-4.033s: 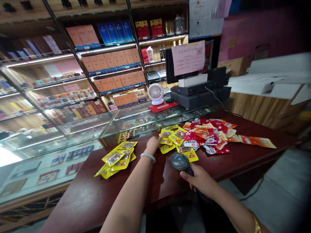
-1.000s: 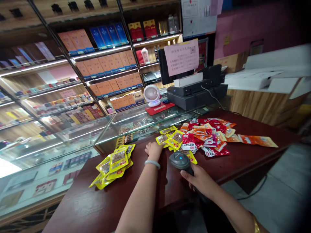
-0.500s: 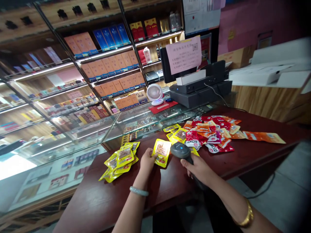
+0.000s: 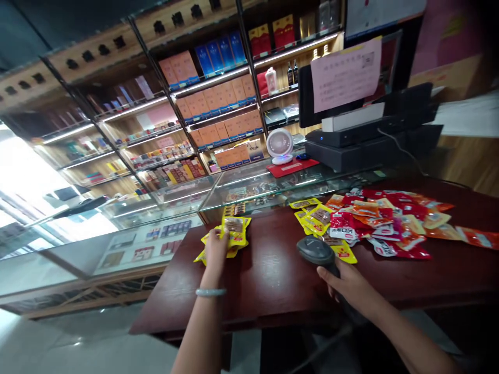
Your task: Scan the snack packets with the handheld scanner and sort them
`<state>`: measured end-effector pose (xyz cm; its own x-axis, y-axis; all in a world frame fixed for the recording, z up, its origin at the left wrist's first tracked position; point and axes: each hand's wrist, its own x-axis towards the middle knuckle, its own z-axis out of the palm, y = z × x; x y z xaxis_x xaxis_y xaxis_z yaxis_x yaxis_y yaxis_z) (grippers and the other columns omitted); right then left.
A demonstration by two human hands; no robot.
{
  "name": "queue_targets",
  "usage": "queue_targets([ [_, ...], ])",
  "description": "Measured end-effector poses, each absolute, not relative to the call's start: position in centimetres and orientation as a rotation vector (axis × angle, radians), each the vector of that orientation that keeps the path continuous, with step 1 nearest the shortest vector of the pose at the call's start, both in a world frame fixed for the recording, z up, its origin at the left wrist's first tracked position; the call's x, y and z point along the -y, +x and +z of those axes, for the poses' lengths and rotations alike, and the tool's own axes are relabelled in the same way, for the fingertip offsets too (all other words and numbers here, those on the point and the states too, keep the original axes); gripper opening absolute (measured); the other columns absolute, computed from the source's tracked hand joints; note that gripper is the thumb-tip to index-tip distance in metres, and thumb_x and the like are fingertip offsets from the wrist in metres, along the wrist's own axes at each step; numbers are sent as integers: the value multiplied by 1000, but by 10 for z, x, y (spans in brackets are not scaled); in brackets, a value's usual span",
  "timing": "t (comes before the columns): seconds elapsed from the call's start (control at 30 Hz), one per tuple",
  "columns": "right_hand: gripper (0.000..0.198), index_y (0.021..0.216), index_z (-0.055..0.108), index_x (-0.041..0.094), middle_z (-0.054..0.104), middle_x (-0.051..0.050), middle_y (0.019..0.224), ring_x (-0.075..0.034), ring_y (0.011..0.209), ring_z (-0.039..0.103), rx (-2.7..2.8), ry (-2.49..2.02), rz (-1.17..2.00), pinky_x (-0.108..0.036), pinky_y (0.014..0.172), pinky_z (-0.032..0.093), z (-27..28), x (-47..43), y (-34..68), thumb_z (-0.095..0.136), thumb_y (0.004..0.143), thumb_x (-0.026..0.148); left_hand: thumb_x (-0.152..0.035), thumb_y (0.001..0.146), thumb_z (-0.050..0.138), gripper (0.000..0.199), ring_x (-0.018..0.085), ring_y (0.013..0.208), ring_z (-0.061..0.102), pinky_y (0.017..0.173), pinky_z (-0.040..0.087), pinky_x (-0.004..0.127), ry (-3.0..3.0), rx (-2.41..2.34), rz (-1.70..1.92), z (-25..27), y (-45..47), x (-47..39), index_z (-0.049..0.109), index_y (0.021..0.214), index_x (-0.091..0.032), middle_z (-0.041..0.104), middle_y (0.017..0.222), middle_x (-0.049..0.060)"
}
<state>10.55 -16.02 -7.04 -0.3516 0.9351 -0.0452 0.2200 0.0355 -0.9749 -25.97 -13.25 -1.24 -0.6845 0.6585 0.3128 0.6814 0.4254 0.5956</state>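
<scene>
Left hand (image 4: 216,248) and yellow packet (image 4: 236,227) have moved to the pile (image 4: 233,252) (grip clenched or released, I cannot tell), while the right hand (image 4: 349,283) grasps the scanner (image 4: 315,251), seemingly to keep it off the desk (image 4: 268,280).

You are standing in a shop. Lit shelves (image 4: 212,81) along the back wall carry neat rows of matching orange boxes (image 4: 216,98) and blue boxes (image 4: 220,53), and a glass display case (image 4: 253,199) shows small goods. A monitor (image 4: 306,104) with a pink paper sign (image 4: 346,78) faces you. Yellow packets (image 4: 319,215) and red packets (image 4: 384,215) lie on your desk (image 4: 268,275), and you hold a scanner (image 4: 315,251).
</scene>
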Motion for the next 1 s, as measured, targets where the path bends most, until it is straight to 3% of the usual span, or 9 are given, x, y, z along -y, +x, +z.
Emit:
queue_targets([
  [0.1,45,106,51,17,51,6,50,-14,41,52,1632,-1191,1348,-24,42,41,-68,163,110,53,85,58,-47,81,59,51,36,125,47,101,36,51,-1068,2491,-879,-1,-254,129,55,122,-18,59,127,18],
  [0.17,46,106,52,17,51,6,50,-14,41,52,1627,-1197,1338,-23,41,40,-65,165,114,53,85,58,-46,84,56,53,33,130,42,106,32,49,-1195,2369,-870,-1,-229,119,52,129,-18,55,134,16],
  [0.3,46,99,53,17,51,6,51,-13,41,52,1607,-1203,1305,-23,42,41,-63,167,124,53,85,60,-46,87,55,41,28,116,55,104,35,39,-1825,2285,-778,-20,-148,84,63,118,-21,66,118,10],
  [0.37,46,96,53,17,51,6,51,-13,41,53,1602,-1213,1279,-23,42,41,-63,169,131,53,85,62,-51,86,56,44,27,114,57,100,38,37,-2051,2274,-728,-31,-106,63,64,118,-21,67,118,11],
  [0.53,50,96,54,17,52,5,50,-14,40,53,1615,-1247,1205,-23,42,41,-66,171,145,51,84,66,-63,87,46,57,33,110,60,89,43,38,-2151,2422,-551,-48,-39,13,65,112,-16,67,113,18],
  [0.63,52,97,54,17,53,5,50,-14,40,53,1600,-1261,1201,-22,41,41,-70,172,151,51,84,68,-57,81,58,52,33,108,61,83,44,35,-2121,2514,-553,-52,-27,-9,63,111,-16,67,114,18],
  [0.73,53,97,53,17,52,6,49,-13,38,52,1568,-1277,1218,-22,39,40,-73,174,155,51,84,68,-41,78,66,31,25,90,65,72,41,28,-2182,2575,-673,-56,-30,-18,62,98,-18,69,100,13],
  [0.83,50,96,53,17,52,6,50,-12,39,51,1553,-1262,1217,-21,39,40,-73,174,157,52,85,65,-26,82,61,9,16,70,57,62,35,25,-2228,2448,-943,-61,-48,-12,56,83,-19,64,80,4],
  [1.0,42,91,52,19,52,7,50,-12,41,52,1510,-1234,1228,-21,41,41,-66,167,149,54,85,61,-16,77,57,21,9,58,39,57,27,21,-2095,2376,-1389,-70,-97,21,39,67,-20,42,60,-7],
])
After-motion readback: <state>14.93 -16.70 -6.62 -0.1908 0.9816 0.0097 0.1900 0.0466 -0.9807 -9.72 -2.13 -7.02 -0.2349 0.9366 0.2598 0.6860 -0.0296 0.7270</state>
